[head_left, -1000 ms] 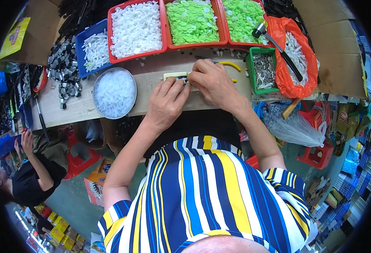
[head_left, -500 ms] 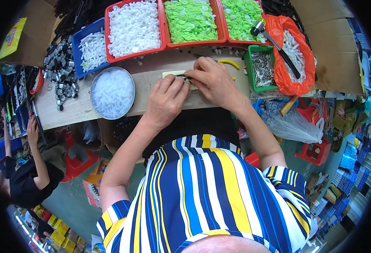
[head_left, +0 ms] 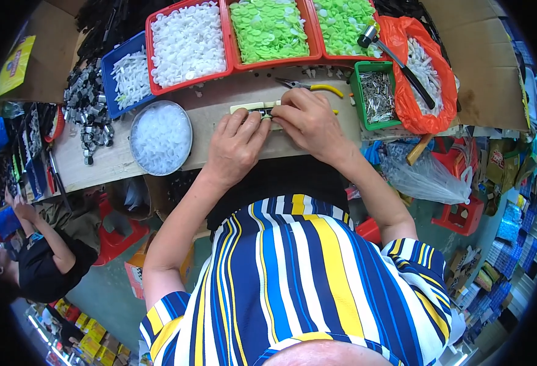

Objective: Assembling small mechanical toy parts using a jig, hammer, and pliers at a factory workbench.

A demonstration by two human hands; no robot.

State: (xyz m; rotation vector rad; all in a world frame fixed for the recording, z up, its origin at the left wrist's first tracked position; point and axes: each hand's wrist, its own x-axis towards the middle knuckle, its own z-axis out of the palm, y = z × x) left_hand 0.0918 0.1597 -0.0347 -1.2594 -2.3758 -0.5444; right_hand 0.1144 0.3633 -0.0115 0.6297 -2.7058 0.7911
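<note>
Both hands meet on a pale cream plastic strip fixture (head_left: 251,108) lying flat on the wooden bench (head_left: 116,160), just right of the round tin of white plastic parts (head_left: 160,138). Left hand (head_left: 235,146) pins it with curled fingers; right hand (head_left: 308,122) pinches a small part into it, likely a seating step needing steady downward pressure. Beyond the tin, red trays (head_left: 186,43) crowd the far edge; the near edge lies free.

Three red trays stand along the far edge of the desk (head_left: 219,131): one of white pieces (head_left: 186,43) at the left and two of green discs (head_left: 268,27) (head_left: 342,21) to its right. There is one blue tray (head_left: 128,76), one small green bin (head_left: 375,94), one round white-filled bowl (head_left: 160,137), one orange bag (head_left: 424,73), one hammer (head_left: 396,58) and one pair of yellow-handled pliers (head_left: 308,87).
</note>
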